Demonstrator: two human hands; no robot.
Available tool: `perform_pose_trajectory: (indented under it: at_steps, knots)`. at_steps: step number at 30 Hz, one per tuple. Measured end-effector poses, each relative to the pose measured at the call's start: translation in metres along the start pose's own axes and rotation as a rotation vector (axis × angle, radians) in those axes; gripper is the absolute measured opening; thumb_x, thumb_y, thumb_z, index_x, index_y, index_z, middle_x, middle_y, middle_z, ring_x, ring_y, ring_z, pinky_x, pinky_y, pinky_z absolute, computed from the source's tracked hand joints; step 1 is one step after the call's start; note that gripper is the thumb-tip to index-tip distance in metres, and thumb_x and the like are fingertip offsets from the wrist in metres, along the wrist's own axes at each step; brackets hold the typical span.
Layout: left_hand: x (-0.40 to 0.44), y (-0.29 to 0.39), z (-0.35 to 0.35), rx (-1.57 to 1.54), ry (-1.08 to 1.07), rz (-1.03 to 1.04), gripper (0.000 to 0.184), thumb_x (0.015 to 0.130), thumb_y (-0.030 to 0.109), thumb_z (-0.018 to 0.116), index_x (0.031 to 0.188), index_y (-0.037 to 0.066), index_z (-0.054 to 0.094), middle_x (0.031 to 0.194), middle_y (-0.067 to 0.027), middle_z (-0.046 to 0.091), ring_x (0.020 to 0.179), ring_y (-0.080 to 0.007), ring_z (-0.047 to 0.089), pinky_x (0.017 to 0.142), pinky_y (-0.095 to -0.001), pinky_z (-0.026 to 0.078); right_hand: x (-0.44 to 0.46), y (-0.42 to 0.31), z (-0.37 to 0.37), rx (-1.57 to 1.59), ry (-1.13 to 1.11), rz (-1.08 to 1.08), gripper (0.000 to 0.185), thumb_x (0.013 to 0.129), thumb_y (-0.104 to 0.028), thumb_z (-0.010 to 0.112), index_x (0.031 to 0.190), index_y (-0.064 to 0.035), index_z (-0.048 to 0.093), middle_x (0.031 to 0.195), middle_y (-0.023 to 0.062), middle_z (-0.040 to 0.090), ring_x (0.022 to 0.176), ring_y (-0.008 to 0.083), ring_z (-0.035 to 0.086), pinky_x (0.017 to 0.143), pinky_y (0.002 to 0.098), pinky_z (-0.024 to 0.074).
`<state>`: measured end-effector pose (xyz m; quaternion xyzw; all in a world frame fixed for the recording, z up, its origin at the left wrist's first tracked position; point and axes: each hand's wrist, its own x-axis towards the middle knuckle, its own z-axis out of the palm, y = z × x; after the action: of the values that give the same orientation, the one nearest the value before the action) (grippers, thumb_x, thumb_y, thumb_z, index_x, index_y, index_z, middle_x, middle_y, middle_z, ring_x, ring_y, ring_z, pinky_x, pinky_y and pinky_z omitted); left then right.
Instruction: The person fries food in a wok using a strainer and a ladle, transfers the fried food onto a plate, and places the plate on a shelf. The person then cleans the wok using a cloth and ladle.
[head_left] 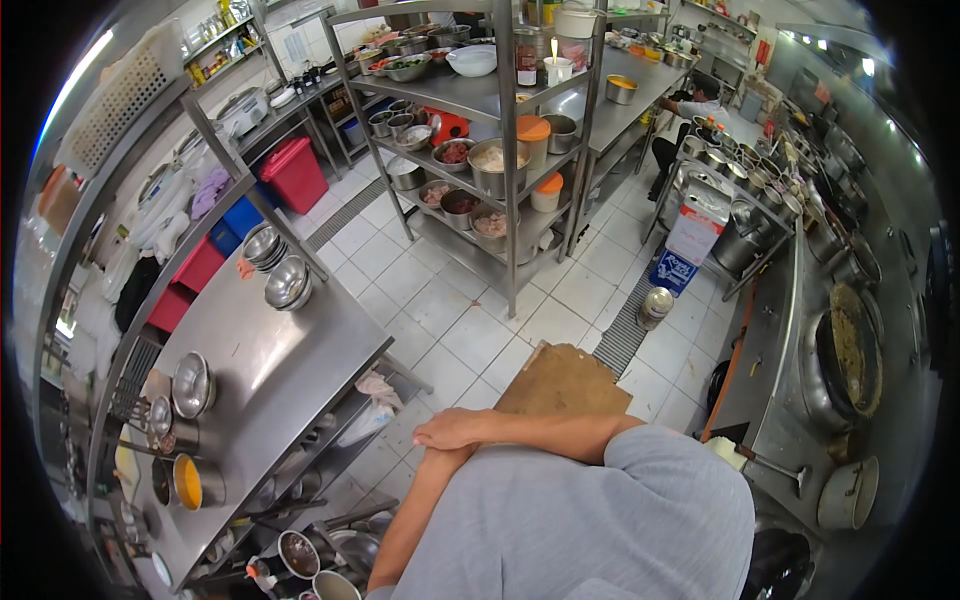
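My right hand (447, 430) lies across my left wrist in front of my body, its fingers curled over it. Of my left hand (452, 456), only a little shows near the wrist; its fingers are hidden under my right hand and forearm. I see no tool or food in either hand. Just beyond my forearms, a flattened piece of brown cardboard (565, 382) lies on the tiled floor. Nearest on the left is a steel table (270, 350), with a pale cloth (378, 389) hanging by its edge.
Steel bowls (289, 282) and a pot of orange-yellow liquid (188, 482) stand on the left table. Ahead, a steel rack (440, 90) holds bowls of food. A can (655, 306) stands on the floor near a blue-and-white box (674, 270). At right is a wok (850, 350). Another person (705, 105) is farther back.
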<state>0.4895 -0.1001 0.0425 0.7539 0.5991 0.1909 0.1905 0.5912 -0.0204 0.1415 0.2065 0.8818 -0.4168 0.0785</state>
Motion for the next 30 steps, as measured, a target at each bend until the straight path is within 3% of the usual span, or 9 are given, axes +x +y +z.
perform_pose_trajectory:
  at_steps: [4,23,30]
  knots:
    - [-0.002,-0.001,0.001,0.004,0.009,-0.005,0.033,0.079,0.027,0.076,0.107,0.011,0.069,0.105,-0.0128,0.068,0.099,-0.0276,0.064,0.083,-0.0447,0.049,-0.007,-0.008,-0.006,0.059,-0.016,0.039,0.044,0.101,-0.043,0.035,0.114,-0.013,0.064,0.114,0.0176,0.066,0.107,0.0394,0.06,0.091,0.0499,0.0466]
    - [-0.034,-0.015,0.009,0.09,0.132,-0.025,0.032,0.077,0.028,0.079,0.103,0.011,0.071,0.1,-0.0124,0.068,0.094,-0.0265,0.066,0.079,-0.0443,0.05,-0.013,-0.008,-0.009,-0.034,-0.013,-0.058,0.043,0.101,-0.043,0.035,0.113,-0.0158,0.065,0.112,0.0142,0.068,0.103,0.0378,0.063,0.088,0.0487,0.0489]
    - [-0.027,-0.009,0.01,0.025,0.062,-0.027,0.033,0.078,0.028,0.078,0.105,0.011,0.07,0.103,-0.0124,0.068,0.097,-0.0269,0.065,0.082,-0.0441,0.05,-0.003,0.004,-0.001,-0.025,-0.029,-0.054,0.043,0.101,-0.044,0.034,0.116,-0.0164,0.064,0.113,0.0142,0.068,0.104,0.0381,0.063,0.089,0.0487,0.0488]
